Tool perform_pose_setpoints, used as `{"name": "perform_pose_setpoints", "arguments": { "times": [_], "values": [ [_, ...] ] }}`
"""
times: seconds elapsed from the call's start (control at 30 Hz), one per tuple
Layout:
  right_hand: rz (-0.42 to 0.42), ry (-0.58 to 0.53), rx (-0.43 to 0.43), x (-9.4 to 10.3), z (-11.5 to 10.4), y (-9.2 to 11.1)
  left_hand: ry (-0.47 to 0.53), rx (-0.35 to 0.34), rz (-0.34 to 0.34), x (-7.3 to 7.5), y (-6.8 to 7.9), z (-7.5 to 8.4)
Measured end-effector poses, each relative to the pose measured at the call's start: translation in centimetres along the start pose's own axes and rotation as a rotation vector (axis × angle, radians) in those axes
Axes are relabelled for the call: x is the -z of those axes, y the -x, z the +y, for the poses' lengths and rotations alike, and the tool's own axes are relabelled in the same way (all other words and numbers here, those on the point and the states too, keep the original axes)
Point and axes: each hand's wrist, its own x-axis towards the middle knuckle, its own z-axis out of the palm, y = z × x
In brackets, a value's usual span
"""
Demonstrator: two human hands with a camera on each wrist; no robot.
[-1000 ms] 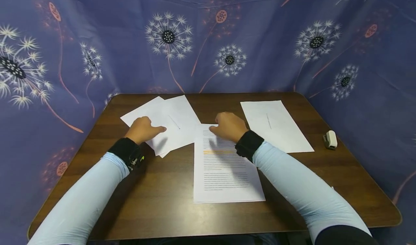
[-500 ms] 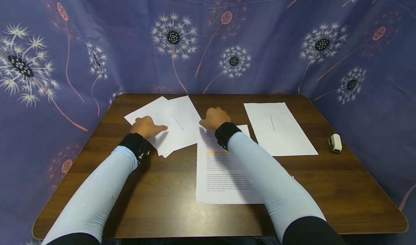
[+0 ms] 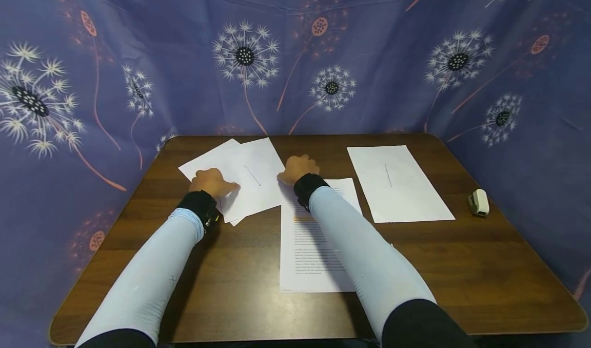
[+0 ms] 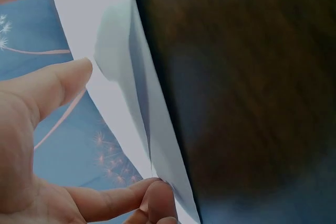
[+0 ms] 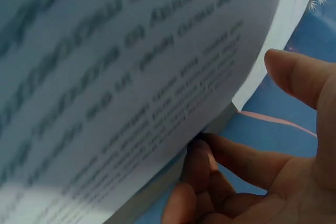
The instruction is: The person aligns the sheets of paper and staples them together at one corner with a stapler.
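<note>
Over the table (image 3: 231, 296), two hands (image 3: 213, 182) (image 3: 297, 170), thumbs apart from fingers, by two overlapping sheets (image 3: 208, 158) (image 3: 258, 168), one printed page (image 3: 308, 255)

Both hands are bare: left hand (image 3: 211, 182) and right hand (image 3: 297, 169). A wide black band (image 3: 199, 208) rings the left wrist, with a tiny yellow fleck on its side; a plainer black band (image 3: 308, 188) rings the right. Snug, pale blue sleeves (image 3: 143, 276) cover the forearms, the left one bunched in folds near the wrist and marked with a small dark cross (image 3: 173, 278). Higher up, black fabric (image 3: 420, 325) overlaps both.
</note>
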Motion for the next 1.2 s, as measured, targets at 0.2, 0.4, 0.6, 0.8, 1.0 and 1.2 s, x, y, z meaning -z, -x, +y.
{"name": "perform_pose_setpoints", "arguments": {
  "times": [0.2, 0.4, 0.6, 0.8, 1.0, 1.2],
  "values": [
    [0.014, 0.012, 0.034, -0.7, -0.3, -0.7, -0.027, 0.019, 0.018, -0.4, -0.5, 0.4],
    [0.001, -0.01, 0.028, -1.0, -0.4, -1.3, -0.031, 0.023, 0.017, -0.7, -1.3, 0.5],
    [0.012, -0.024, 0.06, -1.0, -0.9, -0.8, -0.022, 0.037, 0.016, -0.9, -1.8, 0.5],
    [0.018, -0.054, 0.065, -1.2, -1.1, -0.8, -0.015, 0.034, 0.02, -0.9, -2.0, 0.3],
    [0.035, -0.087, 0.066, -1.4, -1.2, -1.6, 0.019, 0.037, 0.034, -0.7, -1.8, 0.4],
    [0.134, -0.139, 0.077, -1.4, -1.0, -2.1, 0.082, 0.051, 0.092, -1.0, -2.1, 0.3]
  ]
}}
